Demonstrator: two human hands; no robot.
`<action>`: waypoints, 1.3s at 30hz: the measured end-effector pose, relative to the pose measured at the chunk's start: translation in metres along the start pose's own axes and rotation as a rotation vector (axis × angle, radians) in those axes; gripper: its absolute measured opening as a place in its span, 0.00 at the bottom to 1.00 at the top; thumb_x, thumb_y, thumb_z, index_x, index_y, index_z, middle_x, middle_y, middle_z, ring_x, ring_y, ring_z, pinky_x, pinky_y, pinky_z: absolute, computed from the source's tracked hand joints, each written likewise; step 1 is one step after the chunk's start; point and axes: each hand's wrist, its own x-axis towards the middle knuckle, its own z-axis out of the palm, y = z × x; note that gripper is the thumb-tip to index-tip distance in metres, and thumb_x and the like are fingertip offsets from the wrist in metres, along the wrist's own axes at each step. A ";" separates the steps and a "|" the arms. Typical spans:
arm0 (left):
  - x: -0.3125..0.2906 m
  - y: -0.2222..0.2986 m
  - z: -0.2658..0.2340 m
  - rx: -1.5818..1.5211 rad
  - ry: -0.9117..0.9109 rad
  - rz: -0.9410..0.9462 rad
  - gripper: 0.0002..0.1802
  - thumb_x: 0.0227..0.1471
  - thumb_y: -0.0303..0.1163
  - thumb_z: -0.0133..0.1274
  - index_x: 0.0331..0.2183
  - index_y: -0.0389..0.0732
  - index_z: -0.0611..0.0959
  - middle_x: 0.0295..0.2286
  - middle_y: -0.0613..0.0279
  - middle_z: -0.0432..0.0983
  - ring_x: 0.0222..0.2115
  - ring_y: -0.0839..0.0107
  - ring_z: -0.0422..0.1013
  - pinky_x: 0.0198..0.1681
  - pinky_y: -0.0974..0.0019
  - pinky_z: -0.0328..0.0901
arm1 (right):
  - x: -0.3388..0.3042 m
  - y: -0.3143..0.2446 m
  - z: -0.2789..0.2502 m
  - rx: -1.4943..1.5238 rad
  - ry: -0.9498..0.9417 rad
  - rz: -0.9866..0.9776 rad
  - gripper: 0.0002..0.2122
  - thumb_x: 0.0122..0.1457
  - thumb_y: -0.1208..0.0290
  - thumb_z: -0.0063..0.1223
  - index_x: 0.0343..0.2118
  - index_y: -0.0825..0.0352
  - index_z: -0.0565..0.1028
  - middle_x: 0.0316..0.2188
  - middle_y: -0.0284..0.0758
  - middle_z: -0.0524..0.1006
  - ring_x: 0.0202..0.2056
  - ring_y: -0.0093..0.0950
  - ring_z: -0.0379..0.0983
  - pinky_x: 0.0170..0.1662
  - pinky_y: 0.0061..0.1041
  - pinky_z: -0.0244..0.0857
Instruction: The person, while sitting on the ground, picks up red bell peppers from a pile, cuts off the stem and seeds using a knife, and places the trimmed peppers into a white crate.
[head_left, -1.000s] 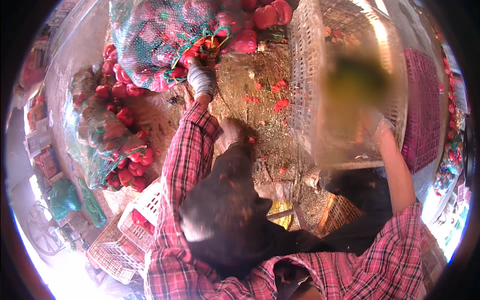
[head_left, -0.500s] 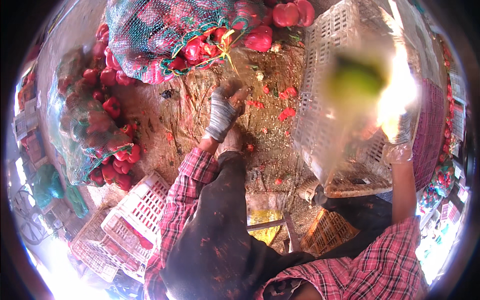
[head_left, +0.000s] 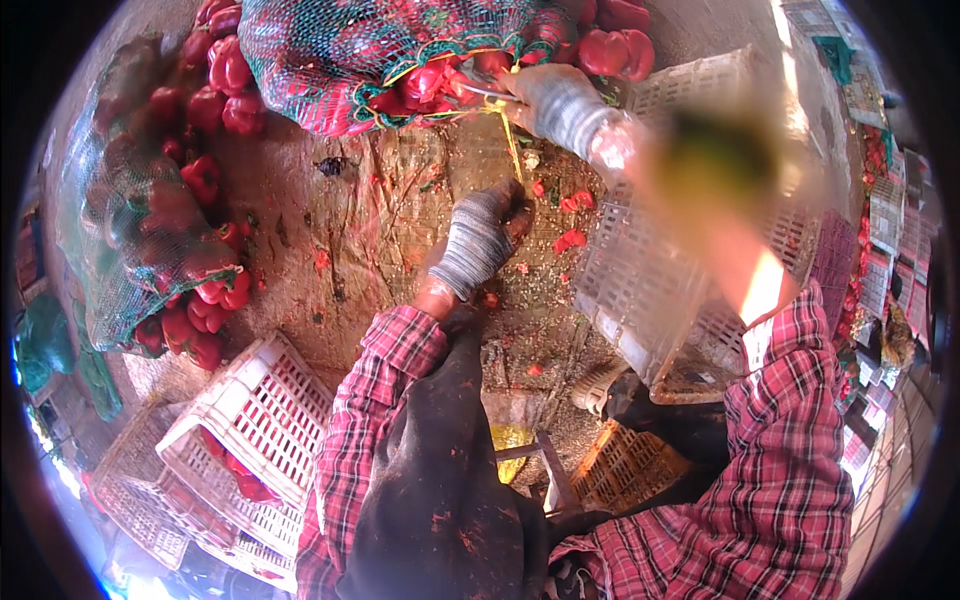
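Observation:
A green and red mesh sack (head_left: 330,50) full of red bell peppers lies at the top, its mouth tied with yellow cord (head_left: 513,150). My right hand (head_left: 560,100), in a grey glove, is at the sack's mouth and grips a thin metal blade that points at the tie. My left hand (head_left: 485,235), also gloved, is just below it with its fingers closed on the lower end of the yellow cord. Bits of red pepper (head_left: 570,238) lie on the dirty ground between the hands and a large white plastic crate (head_left: 650,290).
A second mesh sack of red peppers (head_left: 140,230) lies at the left. White slatted crates (head_left: 250,430) with a few peppers stand at the lower left. An orange crate (head_left: 625,465) sits by my knees. More crates line the right edge (head_left: 885,220).
My right hand has left the white crate and reached across to the sack's mouth. My left hand has drawn back from the sack down to the cord. The crate has dropped lower on the right.

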 end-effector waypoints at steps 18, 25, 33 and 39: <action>-0.029 -0.001 -0.022 -0.243 -0.069 -0.063 0.07 0.47 0.28 0.53 0.29 0.35 0.75 0.20 0.65 0.69 0.24 0.78 0.63 0.29 0.71 0.62 | -0.199 -0.088 -0.034 1.518 0.242 0.947 0.05 0.48 0.72 0.52 0.21 0.65 0.69 0.10 0.25 0.65 0.10 0.15 0.59 0.11 0.15 0.51; 0.016 0.003 -0.031 -0.719 0.106 -0.096 0.26 0.52 0.50 0.46 0.44 0.39 0.72 0.38 0.55 0.71 0.40 0.65 0.69 0.42 0.60 0.65 | -0.194 -0.100 0.005 1.681 0.115 0.851 0.09 0.53 0.63 0.49 0.23 0.61 0.66 0.12 0.23 0.61 0.12 0.14 0.55 0.13 0.16 0.51; 0.006 -0.003 -0.044 -1.565 0.480 -0.298 0.14 0.56 0.40 0.41 0.26 0.41 0.72 0.34 0.47 0.74 0.39 0.54 0.68 0.48 0.54 0.60 | -0.170 -0.055 0.026 1.700 0.016 0.933 0.12 0.50 0.63 0.51 0.16 0.62 0.67 0.10 0.29 0.68 0.10 0.19 0.63 0.10 0.19 0.55; -0.137 -0.056 -0.113 -1.458 0.455 -0.178 0.16 0.54 0.39 0.45 0.17 0.47 0.68 0.13 0.75 0.58 0.15 0.81 0.55 0.20 0.75 0.53 | -0.130 -0.048 0.000 1.693 0.091 0.843 0.09 0.50 0.64 0.50 0.19 0.64 0.69 0.15 0.29 0.71 0.11 0.18 0.64 0.11 0.16 0.55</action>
